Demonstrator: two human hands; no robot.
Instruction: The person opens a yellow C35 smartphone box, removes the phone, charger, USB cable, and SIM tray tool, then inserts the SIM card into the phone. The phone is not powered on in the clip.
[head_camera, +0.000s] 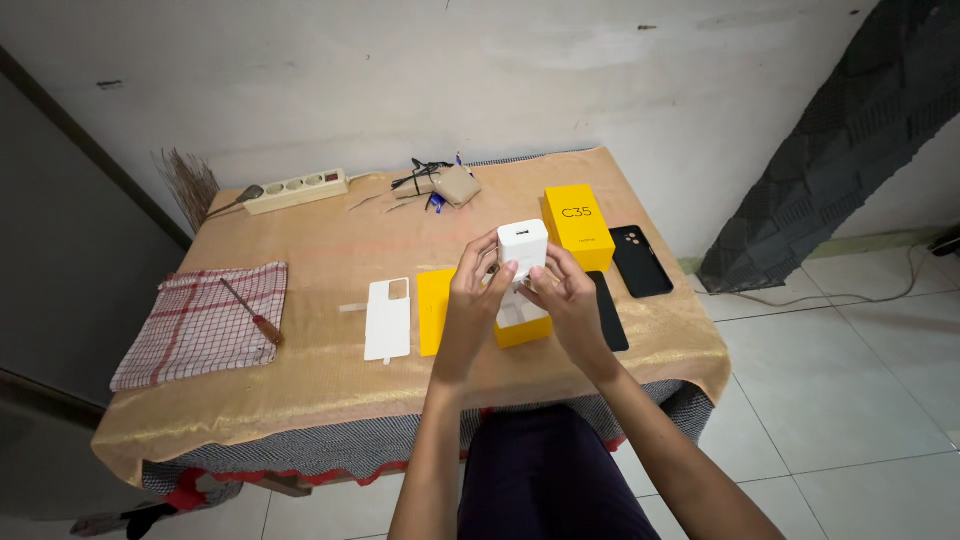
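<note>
Here the left hand (472, 300) and the right hand (567, 300) are raised together over the near middle of the worktop (320, 385), and both are clamped on a white charger block (523, 246). The block stands upright between them, its flat face with a small slot turned toward the camera; left fingertips press its left side and lower front, right fingertips grip its right edge. Directly beneath the hands sits an open yellow tray (524, 325) with a white insert, partly hidden by the wrists. Just left of the left hand lies a flat yellow sleeve (434, 311), and beside that a white phone-shaped sheet (388, 319). Touching the right hand's far side is a dark phone (608, 312) lying flat. Beyond the hands stands a yellow box (578, 226), with a black phone case (640, 260) to its right. Well to the left, a screwdriver (254, 314) rests on a red-checked cloth (200, 325). At the far edge are a power strip (295, 190) and a tan pouch (455, 184) with tangled cable.
</note>
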